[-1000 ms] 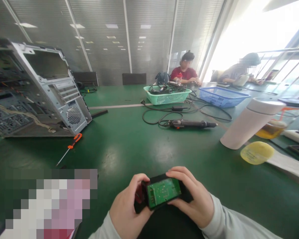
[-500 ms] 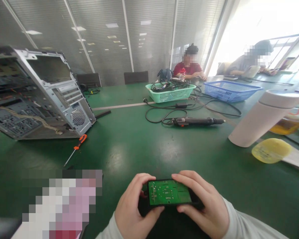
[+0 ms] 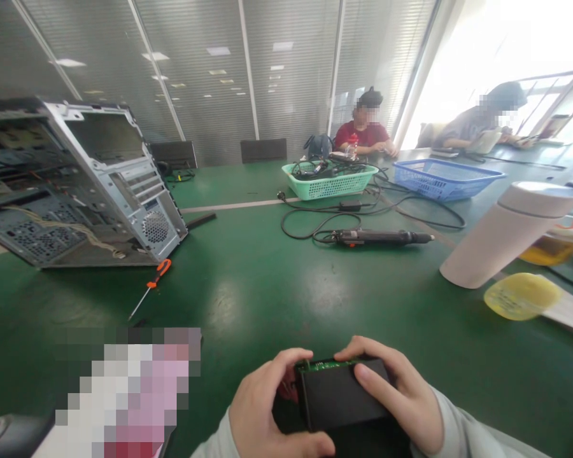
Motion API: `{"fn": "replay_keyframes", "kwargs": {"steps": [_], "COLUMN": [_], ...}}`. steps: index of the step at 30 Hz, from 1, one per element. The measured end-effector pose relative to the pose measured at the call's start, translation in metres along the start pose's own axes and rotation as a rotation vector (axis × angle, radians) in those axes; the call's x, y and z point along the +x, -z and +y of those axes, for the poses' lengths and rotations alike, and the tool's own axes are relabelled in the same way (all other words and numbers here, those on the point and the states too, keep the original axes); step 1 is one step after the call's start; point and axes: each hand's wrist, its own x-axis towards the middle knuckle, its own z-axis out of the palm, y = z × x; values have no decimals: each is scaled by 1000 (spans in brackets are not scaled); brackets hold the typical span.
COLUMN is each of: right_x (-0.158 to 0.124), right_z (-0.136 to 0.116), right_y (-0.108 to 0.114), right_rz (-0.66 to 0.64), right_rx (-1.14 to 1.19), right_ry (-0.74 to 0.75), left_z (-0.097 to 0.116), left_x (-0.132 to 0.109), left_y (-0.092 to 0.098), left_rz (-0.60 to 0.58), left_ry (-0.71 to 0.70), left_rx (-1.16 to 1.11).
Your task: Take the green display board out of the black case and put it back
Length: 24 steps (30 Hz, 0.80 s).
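Both hands hold a flat black box-like casing (image 3: pixel 342 394) low in front of me. My left hand (image 3: pixel 272 407) grips its left side and my right hand (image 3: pixel 389 394) wraps its right side, fingers curled over the top. A green circuit board (image 3: pixel 327 365) shows only as a thin strip along the casing's far edge. The rest of the board is hidden by the black casing. A dark object lies below the casing, and its shape cannot be made out.
A green work table (image 3: pixel 248 299) holds an open computer case (image 3: pixel 95 191), an orange-handled screwdriver (image 3: pixel 158 273), an electric screwdriver (image 3: pixel 382 237), cables, green (image 3: pixel 329 189) and blue (image 3: pixel 444 183) baskets and a white flask (image 3: pixel 506 242). Two people sit beyond.
The green board faced up earlier. The hands have turned the piece over, so the black casing now faces up and only the board's edge shows. My view has shifted slightly.
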Motion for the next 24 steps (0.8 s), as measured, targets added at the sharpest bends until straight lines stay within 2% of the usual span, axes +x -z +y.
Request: {"fn": "replay_keyframes", "kwargs": {"steps": [2, 4, 7, 9, 11, 13, 19, 24], "right_x": [6, 12, 19, 22, 24, 25, 23, 21], "right_z": [0, 0, -4, -10, -16, -21, -15, -8], "right_y": [2, 2, -2, -7, -10, -11, -9, -10], "right_rz": [-131, -338, -634, -720, -735, -731, -709, -742], "right_rx": [135, 367, 627, 686, 747, 783, 888, 838], "right_ry": [-110, -363, -776, -952, -1086, -1134, -1101, -1092], "left_z": [4, 9, 13, 12, 9, 7, 14, 25], "left_x": [1, 2, 2, 2, 2, 3, 6, 4], "left_y": [1, 2, 4, 5, 5, 6, 6, 7], "left_rz": [-8, -17, 64, 125, 139, 148, 130, 155], "left_ry": [25, 66, 143, 178, 200, 218, 257, 312], "left_rx": [-17, -46, -5, 27, 17, 1, -74, -113]}}
